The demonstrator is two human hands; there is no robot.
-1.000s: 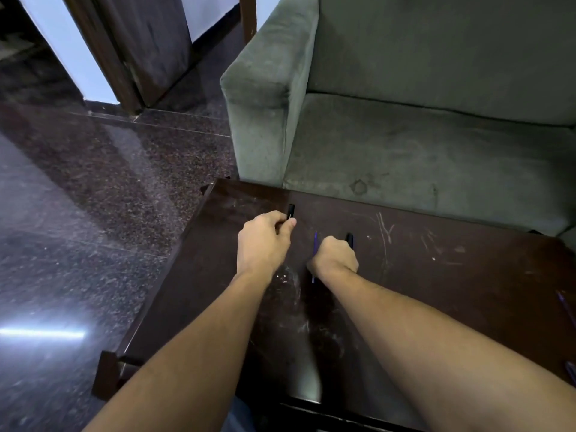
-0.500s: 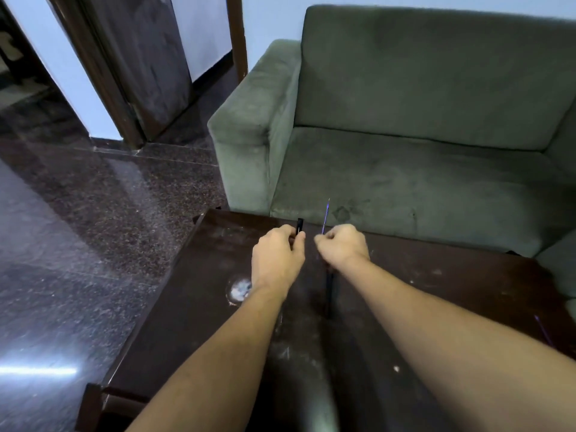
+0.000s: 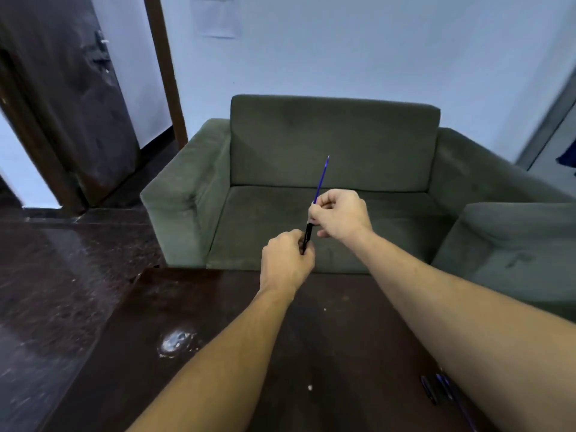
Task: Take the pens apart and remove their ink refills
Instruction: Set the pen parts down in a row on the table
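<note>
Both hands have risen from the tabletop (image 3: 193, 307) to the air in front of the sofa (image 3: 333, 145), and the view has tilted up with them. Left hand (image 3: 285, 265): clenched around the lower end of the black barrel (image 3: 308, 236), held nearly upright. Right hand (image 3: 339, 215): just above, fingers pinched on the blue refill (image 3: 321, 179), whose free length now stands well clear of the fist, pointing up and slightly right. A second ago only a short blue sliver showed; the refill appears mostly withdrawn, so this pen is probably close to finished. Hidden: the junction of refill and barrel, covered by the right fingers, so whether they have fully parted cannot be told. Lower right, near the forearm: more pens (image 3: 436, 389) on the tabletop, blurred and partly cut off; their number and state are unclear.
</note>
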